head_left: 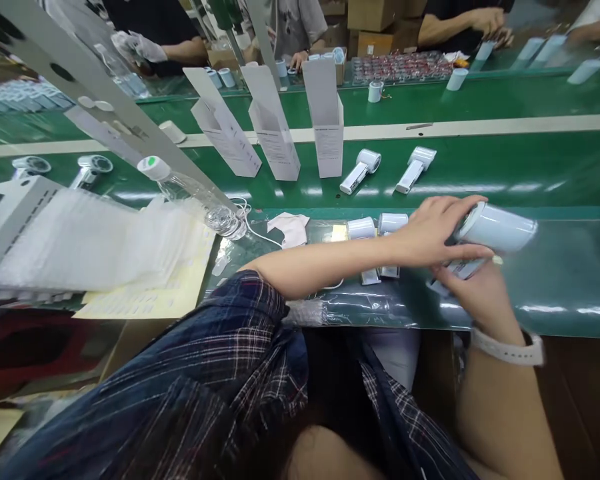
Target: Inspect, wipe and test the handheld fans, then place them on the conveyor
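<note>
A light-blue handheld fan [500,228] is held between my two hands above the right part of the bench, its round head pointing right. My left hand [437,230] grips the near end of the head with thumb and fingers. From below, my right hand [480,293], with a white watch band at its wrist, closes round the handle, which is mostly hidden. Two similar fans lie side by side under my left forearm, a left one [361,228] and a right one [393,223], partly covered by it.
Three open white boxes, left [227,137], middle [275,133] and right [329,140], stand on the green conveyor [460,183]. Beside them lie two fans, one [361,171] nearer. A plastic bottle [195,200] leans by a slanted metal post [145,143]. Plastic sleeves [90,233] lie left. Co-workers sit opposite.
</note>
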Available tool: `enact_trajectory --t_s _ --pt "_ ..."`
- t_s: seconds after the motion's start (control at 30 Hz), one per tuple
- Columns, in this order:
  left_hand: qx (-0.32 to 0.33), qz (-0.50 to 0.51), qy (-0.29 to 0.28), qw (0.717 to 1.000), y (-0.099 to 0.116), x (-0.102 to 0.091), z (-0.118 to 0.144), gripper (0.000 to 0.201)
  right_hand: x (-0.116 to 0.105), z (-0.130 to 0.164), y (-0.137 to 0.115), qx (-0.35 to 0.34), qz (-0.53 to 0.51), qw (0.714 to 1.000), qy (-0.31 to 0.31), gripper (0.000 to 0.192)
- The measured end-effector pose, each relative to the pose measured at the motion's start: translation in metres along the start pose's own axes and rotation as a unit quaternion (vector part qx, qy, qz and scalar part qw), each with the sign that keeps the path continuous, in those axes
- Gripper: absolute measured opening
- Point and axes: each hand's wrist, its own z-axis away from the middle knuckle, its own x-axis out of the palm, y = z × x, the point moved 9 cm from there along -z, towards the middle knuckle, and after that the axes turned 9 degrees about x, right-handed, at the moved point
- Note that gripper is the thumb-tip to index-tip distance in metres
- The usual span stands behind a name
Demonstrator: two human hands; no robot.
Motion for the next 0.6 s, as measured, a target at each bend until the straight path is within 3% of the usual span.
enact_trajectory --t_s 0.07,0.13,0.2,0.3,0.4,0.47,0.53,0.6 --pt "-0.062 -0.125 -0.056 0.989 -0.043 -0.024 -0.020 0.087 -0.032 -0.032 0.002 0.039 0.106 0.992 0.056 0.061" --pt "-0.177 -0.214 -0.005 0.961 -0.095 -0.072 -0.021 0.068 -0.061 -0.060 0.004 0.067 0.191 0.974 0.098 0.074" --pt "-0.286 -0.254 0.033 0.923 -0.140 -0.106 -0.004 0.067 -0.080 -0.083 0.007 0.087 0.288 0.946 0.119 0.104" --pt "-0.337 -0.238 0.042 0.910 -0.177 -0.112 0.022 0.071 -0.096 -0.103 0.013 0.105 0.421 0.891 0.131 0.129" --pt "-0.343 -0.195 0.068 0.916 -0.188 -0.107 0.033 0.071 -0.102 -0.105 0.002 0.105 0.449 0.874 0.155 0.123" --pt "-0.340 -0.141 0.086 0.926 -0.184 -0.107 0.033 0.077 -0.092 -0.102 -0.029 0.058 0.443 0.870 0.207 0.114" --pt "-0.332 -0.080 0.098 0.935 -0.170 -0.109 0.034 0.085 -0.054 -0.106 -0.070 -0.031 0.419 0.880 0.223 0.094" --pt "-0.305 0.000 0.119 0.945 -0.145 -0.112 0.040 0.087 0.020 -0.129 -0.090 -0.082 0.405 0.908 0.076 0.063"
